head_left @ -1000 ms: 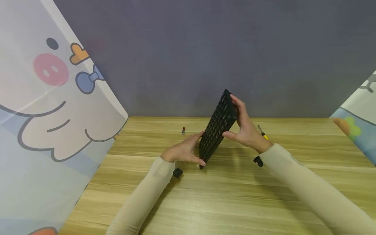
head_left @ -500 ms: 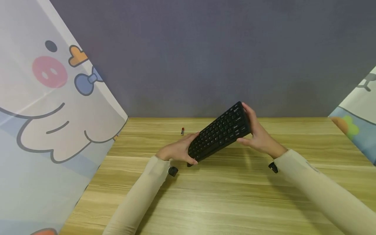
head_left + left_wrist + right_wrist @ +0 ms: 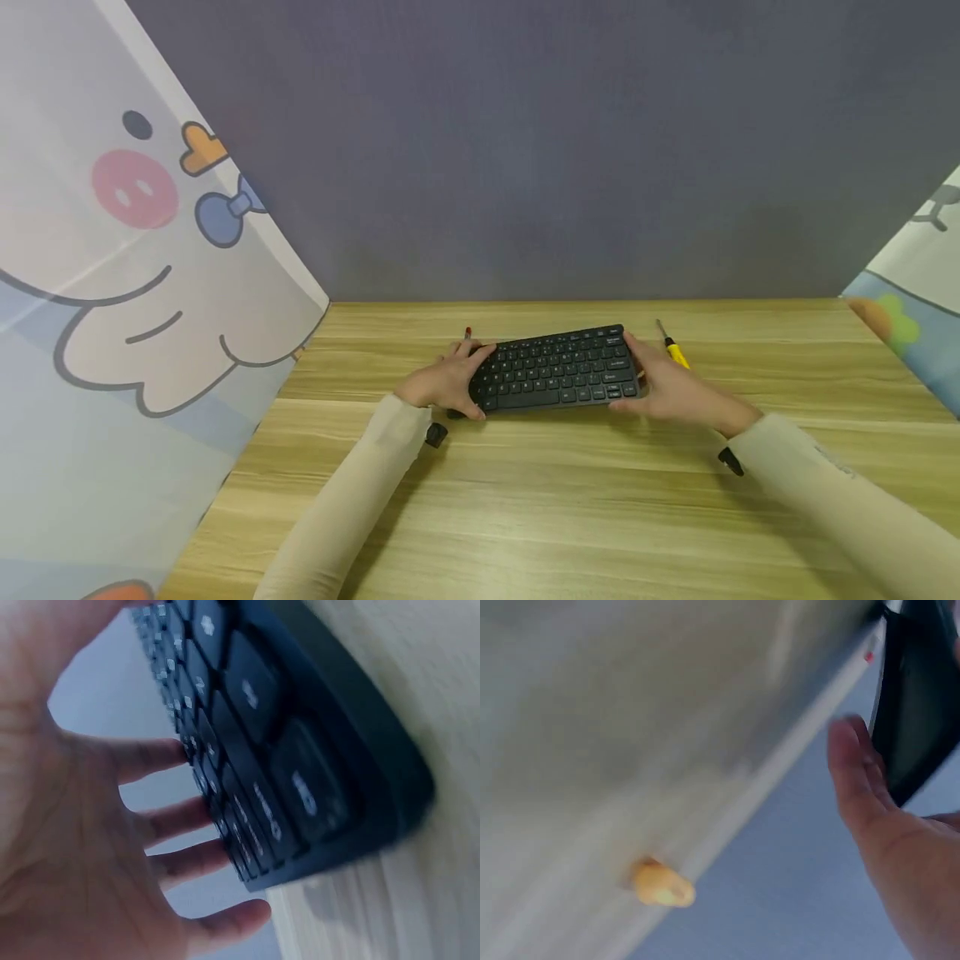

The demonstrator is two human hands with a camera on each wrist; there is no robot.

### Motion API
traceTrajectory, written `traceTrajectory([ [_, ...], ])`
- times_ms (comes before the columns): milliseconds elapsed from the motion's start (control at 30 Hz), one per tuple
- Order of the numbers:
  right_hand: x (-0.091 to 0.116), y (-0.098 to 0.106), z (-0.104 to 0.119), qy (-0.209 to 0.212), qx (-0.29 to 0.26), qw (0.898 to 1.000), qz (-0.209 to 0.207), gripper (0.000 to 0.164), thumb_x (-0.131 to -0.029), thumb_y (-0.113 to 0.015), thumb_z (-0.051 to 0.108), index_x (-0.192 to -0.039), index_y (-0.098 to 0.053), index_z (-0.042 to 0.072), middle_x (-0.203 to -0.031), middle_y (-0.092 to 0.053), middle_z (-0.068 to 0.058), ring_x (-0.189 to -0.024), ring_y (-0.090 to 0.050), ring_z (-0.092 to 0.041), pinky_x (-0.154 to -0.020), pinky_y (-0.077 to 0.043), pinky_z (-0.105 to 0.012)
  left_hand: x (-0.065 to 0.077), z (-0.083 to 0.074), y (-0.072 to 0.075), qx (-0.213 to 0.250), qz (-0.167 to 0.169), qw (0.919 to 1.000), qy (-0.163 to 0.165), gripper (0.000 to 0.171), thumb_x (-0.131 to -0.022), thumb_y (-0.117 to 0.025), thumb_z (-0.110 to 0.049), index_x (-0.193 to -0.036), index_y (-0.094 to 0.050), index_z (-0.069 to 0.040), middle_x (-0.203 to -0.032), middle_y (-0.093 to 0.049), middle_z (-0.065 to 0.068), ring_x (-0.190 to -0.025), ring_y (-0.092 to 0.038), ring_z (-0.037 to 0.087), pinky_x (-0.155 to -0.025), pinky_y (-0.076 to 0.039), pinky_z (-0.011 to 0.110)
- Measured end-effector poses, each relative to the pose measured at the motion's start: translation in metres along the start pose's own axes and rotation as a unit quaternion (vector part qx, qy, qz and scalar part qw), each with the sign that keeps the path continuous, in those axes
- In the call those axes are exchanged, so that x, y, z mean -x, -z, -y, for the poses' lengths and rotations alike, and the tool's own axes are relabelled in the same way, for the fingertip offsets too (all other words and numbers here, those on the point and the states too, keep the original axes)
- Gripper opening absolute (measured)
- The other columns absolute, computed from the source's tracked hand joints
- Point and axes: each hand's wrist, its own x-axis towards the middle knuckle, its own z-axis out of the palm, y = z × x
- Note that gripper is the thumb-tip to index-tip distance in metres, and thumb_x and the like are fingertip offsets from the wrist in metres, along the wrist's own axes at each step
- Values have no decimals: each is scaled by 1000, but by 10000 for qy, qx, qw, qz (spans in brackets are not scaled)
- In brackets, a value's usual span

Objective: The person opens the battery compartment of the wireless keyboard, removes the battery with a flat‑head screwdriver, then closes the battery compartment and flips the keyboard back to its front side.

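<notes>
A compact black keyboard (image 3: 555, 369) lies between both hands, keys up, close over the wooden table. My left hand (image 3: 444, 385) spans its left end, thumb at the near edge and fingers toward the far edge. In the left wrist view, fingertips meet the rim of the keyboard (image 3: 247, 750), whose corner is near the tabletop. My right hand (image 3: 670, 390) grips the right end, thumb at the near corner and fingers at the far one. From the right wrist view, the dark underside of the keyboard (image 3: 922, 697) shows, with the right hand (image 3: 907, 855) against it.
A yellow-handled screwdriver (image 3: 677, 354) lies behind the right hand. The red end of a small battery (image 3: 468, 332) shows just past the left fingers. A grey wall (image 3: 525, 150) rises along the back edge of the wooden table (image 3: 525, 500); a printed cartoon panel (image 3: 90, 350) borders the left.
The keyboard has turned from steeply upright to nearly level, its right end swinging down and rightward. My right hand moved down and right with it; the left shifted slightly left.
</notes>
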Motion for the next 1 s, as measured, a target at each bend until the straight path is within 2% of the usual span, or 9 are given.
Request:
traceTrajectory([
  [100, 1, -10, -5, -184, 252, 9986, 434, 118, -77, -75, 50, -147, -1, -9, -148, -14, -34, -132, -26, -47, -102, -26, -58, -2, -1, -2, -224, 5, 9996, 173, 118, -63, -89, -35, -153, -14, -20, -153, -11, 13, -140, -7, 33, -105, -20, 59],
  [133, 1, -13, -7, -171, 351, 9980, 491, 118, -77, -74, 51, -146, -2, -11, -147, -15, -35, -133, -23, -47, -103, -25, -57, -3, -2, -2, -287, 4, 9994, 218, 119, -63, -90, -34, -153, -15, -20, -152, -12, 13, -140, -7, 32, -105, -20, 58],
  [433, -3, -16, -8, -284, 1007, 9922, 680, 118, -75, -75, 53, -142, -10, -19, -138, -28, -40, -124, -36, -50, -100, -31, -57, -7, -6, -4, -566, 24, 9978, 349, 118, -63, -89, -38, -153, -15, -20, -152, -12, 12, -141, -7, 32, -107, -19, 55],
  [767, 3, -9, -4, -564, 979, 9873, 1119, 114, -79, -74, 46, -142, -5, -19, -139, -26, -41, -124, -35, -51, -98, -32, -58, -7, -13, -7, -626, -41, 9979, 151, 118, -63, -88, -38, -153, -16, -16, -151, -13, 14, -141, -5, 34, -107, -18, 56],
  [933, 7, -5, -2, -602, 1023, 9872, 1069, 112, -80, -74, 44, -141, -7, -20, -139, -25, -41, -125, -35, -51, -98, -32, -58, -5, -17, -5, -482, 14, 9987, 142, 117, -66, -86, -41, -154, -13, -18, -154, -11, 13, -141, -6, 33, -108, -17, 54],
  [1000, 7, -3, 1, -595, 1095, 9871, 1006, 111, -79, -75, 44, -142, -7, -19, -139, -26, -41, -125, -35, -51, -98, -32, -58, -3, -16, -2, -327, 56, 9994, 78, 112, -71, -83, -42, -154, -12, -18, -155, -10, 13, -141, -6, 34, -108, -18, 55],
])
